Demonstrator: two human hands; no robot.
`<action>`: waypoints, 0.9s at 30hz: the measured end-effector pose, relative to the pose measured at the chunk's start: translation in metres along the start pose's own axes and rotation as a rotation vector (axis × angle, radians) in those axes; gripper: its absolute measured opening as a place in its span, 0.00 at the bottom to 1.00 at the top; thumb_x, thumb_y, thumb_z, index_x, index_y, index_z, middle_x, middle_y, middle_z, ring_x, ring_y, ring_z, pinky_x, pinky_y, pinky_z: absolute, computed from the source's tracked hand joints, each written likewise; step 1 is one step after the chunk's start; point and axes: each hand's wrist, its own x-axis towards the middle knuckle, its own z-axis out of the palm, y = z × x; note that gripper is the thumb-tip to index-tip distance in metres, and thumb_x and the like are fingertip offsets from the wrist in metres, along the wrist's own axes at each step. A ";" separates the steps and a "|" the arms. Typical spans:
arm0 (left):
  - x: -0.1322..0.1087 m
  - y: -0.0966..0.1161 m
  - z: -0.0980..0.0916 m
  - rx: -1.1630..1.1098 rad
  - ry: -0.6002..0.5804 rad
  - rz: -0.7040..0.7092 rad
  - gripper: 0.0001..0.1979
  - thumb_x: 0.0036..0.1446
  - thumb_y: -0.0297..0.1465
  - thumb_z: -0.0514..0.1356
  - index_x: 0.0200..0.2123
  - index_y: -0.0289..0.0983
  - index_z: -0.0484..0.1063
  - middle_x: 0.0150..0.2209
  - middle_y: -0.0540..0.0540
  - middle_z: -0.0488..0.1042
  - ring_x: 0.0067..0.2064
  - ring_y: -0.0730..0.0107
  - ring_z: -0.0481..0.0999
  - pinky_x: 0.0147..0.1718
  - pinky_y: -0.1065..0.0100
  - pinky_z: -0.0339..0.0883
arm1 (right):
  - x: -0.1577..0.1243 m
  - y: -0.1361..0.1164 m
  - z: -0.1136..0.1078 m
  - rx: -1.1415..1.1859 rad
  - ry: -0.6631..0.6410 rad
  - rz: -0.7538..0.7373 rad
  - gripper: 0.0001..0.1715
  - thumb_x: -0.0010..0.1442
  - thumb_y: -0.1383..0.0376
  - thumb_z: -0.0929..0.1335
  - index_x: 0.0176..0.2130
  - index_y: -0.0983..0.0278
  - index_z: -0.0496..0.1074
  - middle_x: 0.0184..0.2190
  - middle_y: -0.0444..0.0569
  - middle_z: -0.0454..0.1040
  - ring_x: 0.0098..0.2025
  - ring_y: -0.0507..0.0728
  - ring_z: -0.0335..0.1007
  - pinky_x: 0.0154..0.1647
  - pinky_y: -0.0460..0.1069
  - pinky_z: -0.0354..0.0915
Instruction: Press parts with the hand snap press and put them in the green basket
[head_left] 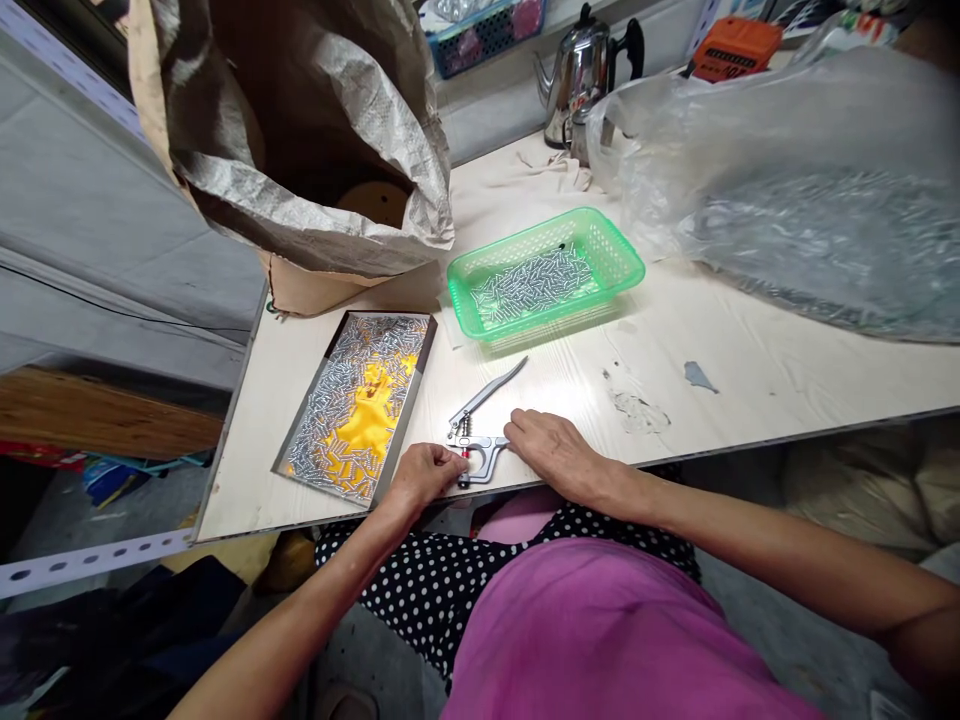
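Observation:
Silver hand pliers (491, 449), like snap-fastener pliers, lie at the table's front edge with their long handle slanting up and away and a spring near the pivot. My right hand (553, 452) has its fingers closed on the right end of the pliers' frame. At the jaw, beside a small red part, the fingertips of my left hand (426, 474) are pinched together; whatever is between them is too small to make out. Left of the pliers is a shallow tray (413, 408) with small metal pins scattered over a yellow bottom.
Behind the pliers stands a green plastic basket (637, 268) holding similar metal pins. A large woven sack (300, 235) stands open at the back left. To the right lies a clear plastic bag (795, 220) full of metal pieces. A steel kettle (585, 70) stands at the back.

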 end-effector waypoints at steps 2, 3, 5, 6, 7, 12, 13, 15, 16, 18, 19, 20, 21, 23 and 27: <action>-0.001 0.000 0.001 -0.029 -0.020 -0.006 0.21 0.41 0.49 0.64 0.20 0.34 0.72 0.14 0.53 0.63 0.19 0.78 0.57 0.20 0.73 0.49 | -0.001 -0.001 0.000 0.003 0.004 -0.006 0.08 0.64 0.73 0.61 0.38 0.65 0.68 0.38 0.51 0.69 0.37 0.57 0.61 0.36 0.51 0.55; -0.001 0.000 0.001 -0.057 -0.034 -0.014 0.22 0.41 0.49 0.64 0.19 0.34 0.71 0.14 0.54 0.62 0.18 0.78 0.57 0.20 0.73 0.49 | -0.002 -0.002 -0.001 0.001 0.001 -0.005 0.08 0.65 0.72 0.60 0.38 0.65 0.68 0.38 0.51 0.69 0.37 0.57 0.61 0.36 0.51 0.55; -0.003 0.001 0.003 -0.115 -0.063 -0.036 0.22 0.40 0.49 0.65 0.19 0.34 0.70 0.14 0.55 0.61 0.18 0.79 0.56 0.19 0.73 0.50 | -0.002 -0.003 -0.006 0.004 -0.009 0.002 0.09 0.66 0.71 0.60 0.38 0.65 0.68 0.38 0.52 0.70 0.38 0.57 0.62 0.36 0.51 0.56; -0.004 0.001 0.003 -0.135 -0.070 -0.049 0.22 0.39 0.49 0.65 0.19 0.34 0.70 0.14 0.55 0.61 0.18 0.79 0.56 0.19 0.73 0.51 | -0.002 -0.003 -0.010 0.012 -0.015 0.004 0.08 0.66 0.70 0.61 0.38 0.65 0.69 0.38 0.52 0.70 0.38 0.57 0.62 0.36 0.51 0.57; -0.006 0.002 0.003 -0.147 -0.071 -0.063 0.21 0.39 0.48 0.66 0.20 0.34 0.70 0.14 0.55 0.61 0.18 0.78 0.57 0.19 0.73 0.52 | -0.001 -0.002 -0.013 0.021 -0.018 0.003 0.07 0.66 0.68 0.62 0.39 0.66 0.69 0.40 0.53 0.70 0.39 0.58 0.63 0.37 0.51 0.58; -0.012 0.006 0.004 -0.164 -0.056 -0.109 0.19 0.38 0.44 0.67 0.23 0.33 0.74 0.15 0.55 0.63 0.19 0.77 0.61 0.19 0.74 0.55 | 0.011 0.021 -0.024 -0.013 0.029 -0.054 0.43 0.53 0.51 0.73 0.60 0.69 0.60 0.64 0.67 0.55 0.62 0.71 0.52 0.55 0.62 0.58; -0.012 0.006 0.004 -0.164 -0.051 -0.110 0.18 0.38 0.44 0.67 0.24 0.33 0.75 0.15 0.54 0.64 0.20 0.77 0.61 0.19 0.74 0.55 | 0.015 0.027 -0.024 -0.024 0.015 -0.073 0.51 0.50 0.48 0.74 0.62 0.69 0.57 0.66 0.68 0.51 0.65 0.73 0.46 0.58 0.65 0.54; -0.013 0.005 0.005 -0.158 -0.038 -0.111 0.18 0.39 0.43 0.67 0.24 0.32 0.75 0.15 0.54 0.64 0.20 0.77 0.61 0.19 0.74 0.55 | 0.023 0.038 -0.022 -0.035 -0.046 -0.113 0.60 0.45 0.44 0.75 0.64 0.69 0.55 0.66 0.68 0.50 0.68 0.75 0.39 0.61 0.69 0.49; -0.013 0.005 0.005 -0.154 -0.031 -0.111 0.18 0.39 0.43 0.67 0.24 0.32 0.75 0.15 0.54 0.65 0.20 0.77 0.61 0.19 0.74 0.55 | 0.026 0.043 -0.022 -0.041 -0.077 -0.129 0.62 0.43 0.42 0.75 0.64 0.69 0.55 0.66 0.68 0.52 0.68 0.76 0.39 0.61 0.70 0.48; -0.013 0.004 0.005 -0.148 -0.026 -0.108 0.18 0.39 0.43 0.67 0.25 0.32 0.76 0.15 0.54 0.65 0.20 0.77 0.61 0.19 0.74 0.54 | 0.033 0.047 -0.024 -0.057 -0.118 -0.152 0.63 0.41 0.41 0.75 0.64 0.69 0.56 0.64 0.68 0.55 0.66 0.77 0.43 0.61 0.72 0.47; -0.013 0.003 0.005 -0.148 -0.026 -0.105 0.18 0.39 0.43 0.67 0.25 0.32 0.76 0.15 0.54 0.65 0.20 0.77 0.62 0.19 0.74 0.54 | 0.035 0.048 -0.026 -0.065 -0.129 -0.160 0.63 0.40 0.41 0.75 0.64 0.70 0.56 0.63 0.68 0.57 0.65 0.77 0.46 0.60 0.72 0.48; -0.013 0.003 0.005 -0.148 -0.027 -0.102 0.18 0.39 0.43 0.67 0.24 0.32 0.76 0.15 0.54 0.65 0.20 0.77 0.62 0.19 0.74 0.54 | 0.037 0.048 -0.028 -0.071 -0.135 -0.165 0.62 0.41 0.41 0.75 0.63 0.70 0.57 0.62 0.68 0.59 0.63 0.76 0.50 0.59 0.72 0.49; -0.013 0.003 0.005 -0.150 -0.027 -0.101 0.18 0.39 0.43 0.67 0.24 0.32 0.76 0.15 0.54 0.65 0.20 0.77 0.62 0.19 0.74 0.54 | 0.037 0.047 -0.030 -0.076 -0.140 -0.168 0.61 0.41 0.42 0.76 0.63 0.69 0.57 0.60 0.68 0.61 0.61 0.75 0.53 0.58 0.72 0.50; -0.013 0.004 0.005 -0.156 -0.027 -0.100 0.17 0.39 0.43 0.67 0.24 0.32 0.75 0.15 0.54 0.65 0.19 0.77 0.61 0.19 0.74 0.54 | 0.037 0.044 -0.035 -0.080 -0.145 -0.169 0.58 0.43 0.45 0.76 0.62 0.68 0.58 0.58 0.65 0.64 0.58 0.72 0.57 0.57 0.71 0.51; -0.015 0.006 0.005 -0.173 -0.028 -0.097 0.17 0.38 0.43 0.66 0.23 0.33 0.74 0.15 0.53 0.65 0.19 0.77 0.61 0.19 0.74 0.54 | 0.032 0.036 -0.041 -0.073 -0.142 -0.146 0.52 0.47 0.51 0.76 0.63 0.66 0.57 0.53 0.61 0.68 0.55 0.69 0.60 0.57 0.70 0.51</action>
